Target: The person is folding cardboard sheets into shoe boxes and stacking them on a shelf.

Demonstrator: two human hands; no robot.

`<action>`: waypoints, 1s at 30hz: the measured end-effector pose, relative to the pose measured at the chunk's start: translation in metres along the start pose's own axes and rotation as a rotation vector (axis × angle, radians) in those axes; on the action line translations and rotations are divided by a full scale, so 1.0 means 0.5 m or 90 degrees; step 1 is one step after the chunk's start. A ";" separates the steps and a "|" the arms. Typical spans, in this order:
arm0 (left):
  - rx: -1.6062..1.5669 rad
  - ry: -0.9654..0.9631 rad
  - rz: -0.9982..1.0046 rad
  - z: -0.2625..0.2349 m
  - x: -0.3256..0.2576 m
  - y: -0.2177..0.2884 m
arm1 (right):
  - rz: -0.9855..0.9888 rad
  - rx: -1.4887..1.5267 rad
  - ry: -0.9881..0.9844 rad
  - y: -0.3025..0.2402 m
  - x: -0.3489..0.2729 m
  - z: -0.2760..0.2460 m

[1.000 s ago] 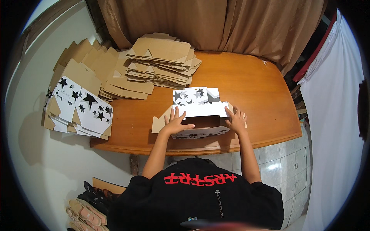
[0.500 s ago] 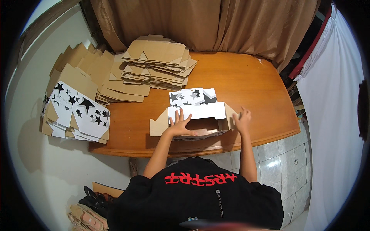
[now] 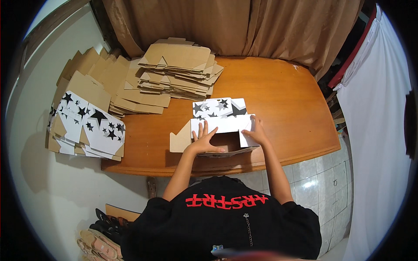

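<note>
A partly folded cardboard box (image 3: pixel 220 125), white with black and grey stars outside and brown inside, sits near the front edge of the table. My left hand (image 3: pixel 203 142) lies over its left part, fingers spread on the white panel and thumb by the near wall. At the right end my right hand (image 3: pixel 258 132) holds the white side flap (image 3: pixel 247 140), thumb on its face and fingers around the outer edge. On the left, a brown side flap (image 3: pixel 180 138) sticks outward. Between my hands the box's dark inside shows.
Flat brown cardboard blanks (image 3: pixel 176 65) are piled at the back left of the wooden table (image 3: pixel 278 91). Star-printed blanks (image 3: pixel 93 122) lean at the left edge against the wall. A brown curtain (image 3: pixel 235 28) hangs behind; a white cloth (image 3: pixel 370 108) hangs at right.
My right hand has moved left onto the box. The right side flap, which stood outward showing brown, is now turned inward with its white face up. My left hand has stayed in place.
</note>
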State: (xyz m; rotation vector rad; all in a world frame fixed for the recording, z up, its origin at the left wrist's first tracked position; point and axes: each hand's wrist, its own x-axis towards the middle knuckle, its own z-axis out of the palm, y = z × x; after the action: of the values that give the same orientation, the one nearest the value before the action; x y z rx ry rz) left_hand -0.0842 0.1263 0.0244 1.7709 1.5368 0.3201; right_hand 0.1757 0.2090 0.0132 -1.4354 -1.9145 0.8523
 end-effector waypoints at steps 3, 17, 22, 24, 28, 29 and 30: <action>-0.028 0.039 -0.010 -0.004 -0.012 0.005 | -0.012 -0.114 0.022 -0.006 0.004 0.024; -0.054 0.278 -0.362 -0.129 -0.171 -0.069 | 0.063 -0.359 -0.069 -0.038 0.025 0.025; -0.222 0.365 -0.220 -0.126 -0.173 0.011 | 0.054 -0.357 -0.094 -0.038 0.039 0.017; -0.204 0.379 -0.087 -0.100 -0.150 -0.007 | 0.046 -0.352 -0.094 -0.040 0.038 0.018; -0.192 0.272 0.124 -0.056 -0.112 -0.009 | -0.032 -0.364 -0.016 -0.035 0.028 0.031; -0.202 0.218 0.087 -0.046 -0.105 -0.010 | -0.059 -0.362 0.007 -0.030 0.027 0.034; -0.201 0.216 0.088 -0.038 -0.101 -0.012 | -0.057 -0.362 0.008 -0.025 0.026 0.037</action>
State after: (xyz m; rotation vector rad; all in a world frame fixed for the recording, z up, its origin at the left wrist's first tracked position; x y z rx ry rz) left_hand -0.1131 0.0868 0.0477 1.6293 1.4920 0.9207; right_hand 0.1508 0.2161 0.0127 -1.6392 -2.3019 0.2562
